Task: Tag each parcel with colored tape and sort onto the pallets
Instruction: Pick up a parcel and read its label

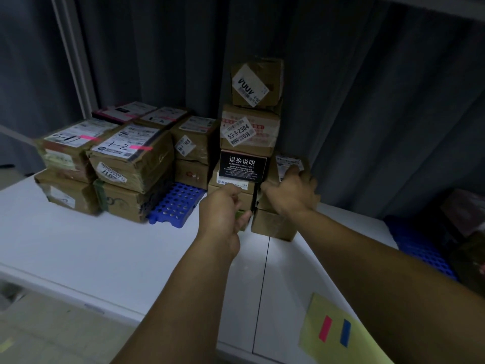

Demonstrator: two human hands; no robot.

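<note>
Grips small parcel (290, 164) atop the short stack with right hand (291, 191), fingers curled over it. Holds left hand (223, 210) against tall stack (249, 130), fingers curled tight; can't tell if pinching anything. Counts two blue pallets (178, 203) (420, 248), two tape strips on yellow sheet (315, 319): pink strip (325, 328), blue strip (345, 333).

Our left hand (223, 211) and right hand (291, 190) are bare, and both our forearms (189, 285) show uncovered along their length.

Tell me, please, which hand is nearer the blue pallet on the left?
Left. The left hand is just right of the blue pallet; the right hand is farther right, on a small parcel.
</note>
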